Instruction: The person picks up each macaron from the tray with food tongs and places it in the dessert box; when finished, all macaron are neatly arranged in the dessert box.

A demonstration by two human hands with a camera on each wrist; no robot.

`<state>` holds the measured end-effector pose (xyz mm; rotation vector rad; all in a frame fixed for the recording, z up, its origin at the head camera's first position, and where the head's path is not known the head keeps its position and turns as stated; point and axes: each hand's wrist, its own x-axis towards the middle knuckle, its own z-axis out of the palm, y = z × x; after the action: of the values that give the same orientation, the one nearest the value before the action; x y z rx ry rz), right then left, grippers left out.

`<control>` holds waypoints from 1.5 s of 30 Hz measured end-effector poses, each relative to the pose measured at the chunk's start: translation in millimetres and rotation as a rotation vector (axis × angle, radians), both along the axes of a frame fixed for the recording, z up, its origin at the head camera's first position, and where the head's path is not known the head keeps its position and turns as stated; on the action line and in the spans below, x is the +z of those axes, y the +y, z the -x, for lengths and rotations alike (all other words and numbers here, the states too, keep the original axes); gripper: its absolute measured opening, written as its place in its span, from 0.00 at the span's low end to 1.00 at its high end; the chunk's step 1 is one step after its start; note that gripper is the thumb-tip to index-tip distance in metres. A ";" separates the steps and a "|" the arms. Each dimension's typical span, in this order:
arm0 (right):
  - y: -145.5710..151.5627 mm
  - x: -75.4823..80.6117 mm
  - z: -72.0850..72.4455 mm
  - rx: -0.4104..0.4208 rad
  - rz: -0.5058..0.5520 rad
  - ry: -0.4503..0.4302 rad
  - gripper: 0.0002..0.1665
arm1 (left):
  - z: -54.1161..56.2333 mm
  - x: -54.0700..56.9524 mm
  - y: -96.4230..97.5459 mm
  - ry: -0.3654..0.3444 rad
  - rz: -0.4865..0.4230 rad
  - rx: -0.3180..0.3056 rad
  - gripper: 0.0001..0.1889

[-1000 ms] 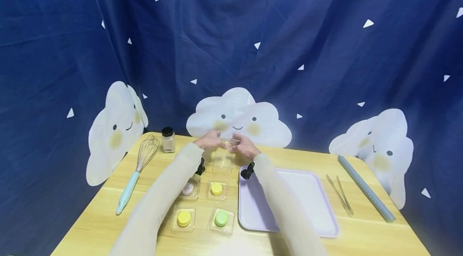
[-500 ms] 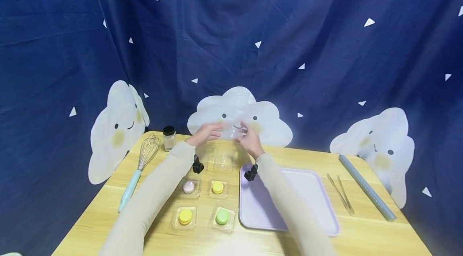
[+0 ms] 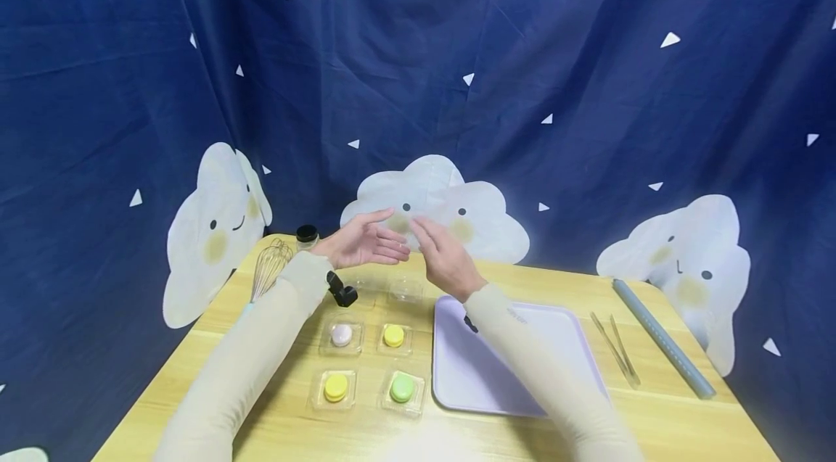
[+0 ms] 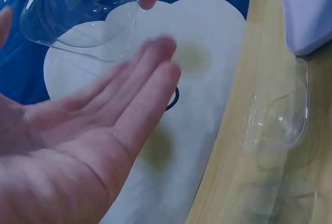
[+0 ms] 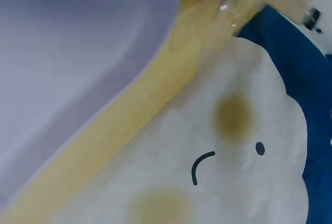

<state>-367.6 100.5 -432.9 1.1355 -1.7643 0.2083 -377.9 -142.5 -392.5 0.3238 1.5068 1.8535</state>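
My left hand [image 3: 366, 241] is raised over the back of the table, fingers straight and palm turned toward the right hand. Opposite it is my right hand [image 3: 447, 259], seen from its back in the head view. In the left wrist view, right-hand fingertips pinch a clear plastic box piece [image 4: 83, 22] in the air just beyond my left fingers. Below the hands, empty clear plastic boxes [image 3: 406, 289] sit on the table. Nearer the front are a pale pink macaron [image 3: 341, 335], two yellow macarons [image 3: 394, 335] and a green macaron [image 3: 401, 387], each in a clear tray.
A lilac tray [image 3: 470, 382] lies right of the macarons, partly under the right sleeve. Beyond it are metal tongs [image 3: 616, 349] and a grey-blue rolled bar [image 3: 662, 339]. At left, a whisk [image 3: 271, 266] and a black-lidded jar [image 3: 307, 234] are partly covered by the left arm.
Both hands were together low over the clear box and have risen. The left hand has turned its palm and straightened its fingers; the right has tilted over with the clear piece.
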 end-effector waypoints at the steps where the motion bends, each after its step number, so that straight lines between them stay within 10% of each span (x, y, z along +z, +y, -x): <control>1: -0.4 0.3 -0.8 0.022 -0.019 0.050 0.32 | -1.5 -0.1 -0.7 0.006 -0.001 -0.015 0.43; 8: -2.5 -4.6 -2.5 0.062 -0.040 0.152 0.30 | -9.4 -3.7 -4.3 0.078 0.028 -0.015 0.38; 14: -6.3 -1.4 -7.9 0.069 -0.042 0.052 0.37 | -13.8 -8.7 -5.2 0.190 0.048 0.088 0.32; 21: -8.8 8.0 -29.2 0.153 0.197 -0.605 0.60 | -26.5 -15.2 -9.8 0.715 0.396 0.264 0.39; 25: -5.5 12.2 -40.4 0.207 0.366 -0.978 0.60 | -40.3 -15.1 -8.5 0.805 0.448 0.276 0.43; 30: 1.7 5.3 -57.9 0.261 0.410 -1.214 0.57 | -61.8 -18.0 -2.1 0.870 0.496 0.270 0.44; 45: 0.8 -25.3 -86.3 0.193 0.340 -1.249 0.46 | -88.8 -44.1 5.9 0.913 0.566 0.196 0.44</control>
<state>-281.4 101.2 -458.3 0.9484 -2.4843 1.5343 -289.1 -136.6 -436.6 0.8334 2.6671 1.3520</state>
